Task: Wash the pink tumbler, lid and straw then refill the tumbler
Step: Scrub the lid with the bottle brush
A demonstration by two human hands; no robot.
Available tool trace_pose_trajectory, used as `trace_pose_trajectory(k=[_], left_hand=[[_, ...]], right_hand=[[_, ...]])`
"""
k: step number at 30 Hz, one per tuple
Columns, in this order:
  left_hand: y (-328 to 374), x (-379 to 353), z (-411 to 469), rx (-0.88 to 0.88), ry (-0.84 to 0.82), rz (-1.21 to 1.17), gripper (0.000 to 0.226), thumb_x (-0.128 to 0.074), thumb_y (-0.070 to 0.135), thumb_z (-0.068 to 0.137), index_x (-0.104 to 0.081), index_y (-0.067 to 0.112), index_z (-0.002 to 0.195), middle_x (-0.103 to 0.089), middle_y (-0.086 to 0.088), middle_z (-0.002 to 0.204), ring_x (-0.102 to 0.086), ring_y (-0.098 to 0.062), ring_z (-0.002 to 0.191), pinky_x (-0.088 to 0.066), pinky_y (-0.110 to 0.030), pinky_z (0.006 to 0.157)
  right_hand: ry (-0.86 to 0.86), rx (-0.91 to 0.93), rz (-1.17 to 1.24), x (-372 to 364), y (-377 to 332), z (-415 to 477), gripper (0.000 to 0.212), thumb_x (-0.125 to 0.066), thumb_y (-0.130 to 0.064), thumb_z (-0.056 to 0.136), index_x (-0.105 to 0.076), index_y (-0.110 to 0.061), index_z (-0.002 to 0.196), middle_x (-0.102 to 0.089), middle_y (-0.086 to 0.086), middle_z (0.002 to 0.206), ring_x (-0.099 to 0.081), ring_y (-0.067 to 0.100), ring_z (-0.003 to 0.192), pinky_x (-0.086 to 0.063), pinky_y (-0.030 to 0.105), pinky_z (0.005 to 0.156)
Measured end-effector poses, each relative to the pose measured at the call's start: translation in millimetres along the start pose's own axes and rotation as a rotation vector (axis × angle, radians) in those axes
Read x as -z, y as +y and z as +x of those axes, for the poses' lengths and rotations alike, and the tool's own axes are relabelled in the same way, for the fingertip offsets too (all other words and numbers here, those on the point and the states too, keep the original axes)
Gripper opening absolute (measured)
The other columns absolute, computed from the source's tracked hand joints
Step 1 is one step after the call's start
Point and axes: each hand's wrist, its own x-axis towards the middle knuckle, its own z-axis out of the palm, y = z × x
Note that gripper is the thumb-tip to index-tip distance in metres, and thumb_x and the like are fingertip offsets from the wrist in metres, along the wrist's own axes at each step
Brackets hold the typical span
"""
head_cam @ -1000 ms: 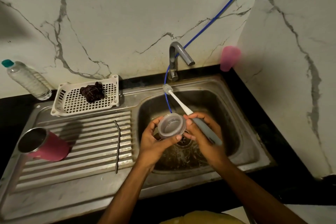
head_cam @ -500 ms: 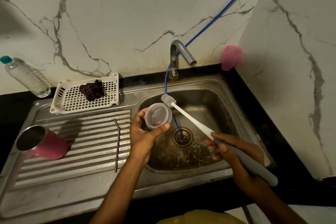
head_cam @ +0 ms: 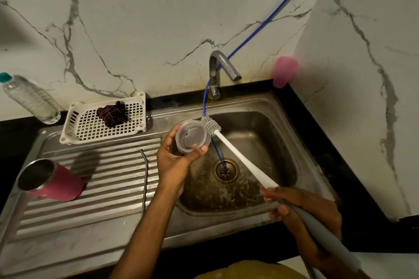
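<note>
Right hand (head_cam: 292,206) nearest, fingers wrapped around grey handle of bottle brush (head_cam: 240,156). Left hand (head_cam: 174,161) grips clear lid (head_cam: 192,136) over sink (head_cam: 283,142) edge, thumb on rim; bristle head touches lid. Metal straw (head_cam: 145,179) lies on drainboard. Pink tumbler (head_cam: 52,181) on its side, far left.

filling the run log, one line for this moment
left hand: holds lid | right hand: holds brush | brush head at lid rim | tumbler, straw: on drainboard
</note>
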Motion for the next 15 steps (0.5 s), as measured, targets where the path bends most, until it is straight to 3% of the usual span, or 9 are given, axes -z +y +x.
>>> trace_pose_trajectory(k=[5,7,9,12,15], left_hand=[[1.0,-1.6,-5.7,-0.066,-0.044,0.095,0.081,-0.091,0.011,0.048,-0.063,0.029,0.122,-0.071,0.007,0.123,-0.065,-0.008,0.116,-0.054,-0.028,0.098],[2.2,-7.3,-12.0,-0.092,-0.132,0.199,0.082,-0.094,0.004,0.05,-0.062,0.031,0.121,-0.072,0.016,0.118,-0.065,-0.002,0.113,-0.054,-0.023,0.095],[0.8,-16.4,-20.9,-0.119,-0.187,0.265,0.083,-0.095,0.0,0.053,-0.061,0.032,0.122,-0.071,0.017,0.116,-0.064,0.003,0.112,-0.053,-0.022,0.095],[-2.1,-24.4,-25.1,-0.103,-0.146,0.231,0.081,-0.094,-0.003,0.054,-0.062,0.033,0.12,-0.072,0.011,0.117,-0.066,-0.001,0.112,-0.056,-0.027,0.095],[-0.5,-26.2,-25.6,-0.106,-0.139,0.232,0.08,-0.094,-0.003,0.054,-0.062,0.04,0.113,-0.072,0.018,0.111,-0.066,0.002,0.109,-0.055,-0.019,0.09]], right_hand=[[0.113,-0.095,0.087,-8.5,3.7,12.5,0.017,-0.06,-0.016,0.091,-0.076,-0.014,0.098,-0.077,-0.008,0.093,-0.073,0.009,0.072,-0.058,0.02,0.064],[0.082,-0.181,0.154,-10.7,4.4,17.6,0.016,-0.063,-0.031,0.095,-0.077,-0.027,0.103,-0.077,-0.009,0.094,-0.074,0.01,0.076,-0.058,0.018,0.065],[0.055,-0.213,0.182,-12.3,6.5,22.8,0.018,-0.064,-0.028,0.093,-0.077,-0.022,0.103,-0.078,-0.004,0.096,-0.075,0.016,0.077,-0.06,0.022,0.066],[0.025,-0.18,0.175,-15.0,7.3,28.3,0.019,-0.062,-0.017,0.09,-0.077,-0.008,0.099,-0.078,0.0,0.097,-0.076,0.018,0.077,-0.061,0.026,0.066],[0.064,-0.172,0.182,-15.9,4.4,22.3,0.023,-0.061,-0.014,0.088,-0.077,-0.013,0.105,-0.077,-0.006,0.097,-0.075,0.013,0.079,-0.06,0.021,0.068]])
